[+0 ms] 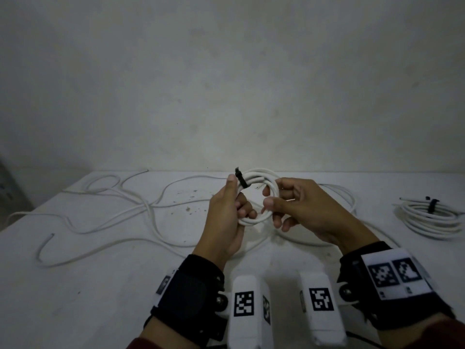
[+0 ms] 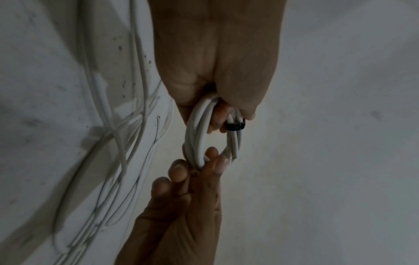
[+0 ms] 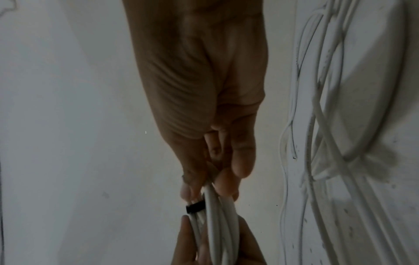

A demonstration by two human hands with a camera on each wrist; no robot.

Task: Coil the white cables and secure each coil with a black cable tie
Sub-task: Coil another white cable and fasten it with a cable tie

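Small white coil point(image 1: 254, 195), bound at its far-left side by a black tie point(image 1: 241, 179), held above the table centre. Loose white cables point(image 1: 125, 210) sprawl left and behind. A second tied coil point(image 1: 432, 220) lies far right.

The worktop point(image 1: 105, 285) is white and scuffed, with a scatter of dark specks point(image 1: 188, 205) near its middle. Loose cable point(image 1: 141, 210) sprawls over it in open loops from about nine o'clock across to two o'clock, one cut end point(image 1: 51, 235) lying at nine o'clock and another at the far edge near eleven. At three o'clock, well apart from the loose runs, rests a coil point(image 1: 432, 222) bound by a tie point(image 1: 432, 205).
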